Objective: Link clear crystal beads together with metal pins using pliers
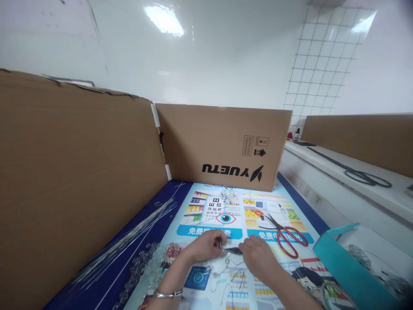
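Note:
Near the front of the table, my left hand (206, 246) is closed, thumb and fingertips pinching a thin wire piece (222, 246). My right hand (260, 259) is wrapped around small dark-jawed pliers (232, 250), their handles hidden in the fist. The jaws point left and meet the wire piece at my left fingertips; whether they clamp it I cannot tell. Just below the hands lie loose bent wires (238, 280) and a few clear beads. Red-handled scissors (287, 241) rest beyond my right hand, blades pointing away to the left.
Clear beads (137, 269) are spread left of my left forearm, beside a bundle of straight wires (129, 241). A teal box (350, 262) holding coiled wire stands at right. Cardboard panels (222, 137) wall the back and left. A wire piece (227, 195) lies near the back panel.

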{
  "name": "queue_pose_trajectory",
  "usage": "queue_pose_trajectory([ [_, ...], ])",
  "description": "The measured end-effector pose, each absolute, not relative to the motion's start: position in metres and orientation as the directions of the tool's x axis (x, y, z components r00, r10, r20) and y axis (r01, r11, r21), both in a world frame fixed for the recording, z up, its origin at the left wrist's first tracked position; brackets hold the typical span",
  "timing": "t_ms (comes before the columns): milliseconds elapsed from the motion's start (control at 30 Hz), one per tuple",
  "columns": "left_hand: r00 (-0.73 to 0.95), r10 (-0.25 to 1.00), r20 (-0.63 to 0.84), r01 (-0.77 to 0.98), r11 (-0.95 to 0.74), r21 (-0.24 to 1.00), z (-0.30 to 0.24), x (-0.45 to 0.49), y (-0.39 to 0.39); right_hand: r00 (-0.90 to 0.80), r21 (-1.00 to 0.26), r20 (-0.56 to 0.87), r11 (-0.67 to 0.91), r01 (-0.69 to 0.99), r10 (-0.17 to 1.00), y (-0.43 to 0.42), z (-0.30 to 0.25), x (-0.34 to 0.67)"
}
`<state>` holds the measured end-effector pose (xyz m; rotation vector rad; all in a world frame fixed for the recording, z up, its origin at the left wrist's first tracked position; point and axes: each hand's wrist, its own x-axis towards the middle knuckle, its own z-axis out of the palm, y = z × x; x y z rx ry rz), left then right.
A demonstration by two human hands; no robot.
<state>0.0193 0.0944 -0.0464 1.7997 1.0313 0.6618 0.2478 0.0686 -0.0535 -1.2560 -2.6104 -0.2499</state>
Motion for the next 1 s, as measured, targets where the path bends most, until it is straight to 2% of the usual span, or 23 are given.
queue_pose_trajectory([
  [600,0.529,0.848,0.031,0.309,-0.226,0.924,-0.0480,0.0217,0.0939,-0.603,-0.017,0.259,0.628,0.778,0.755,0.0688,-0.0508,0.2491],
  [1000,0.547,0.837,0.000,0.250,-0.163,0.954,-0.0490,0.0184,0.0961,-0.606,0.046,0.329,0.628,0.776,0.724,0.0700,-0.0583,0.2468],
])
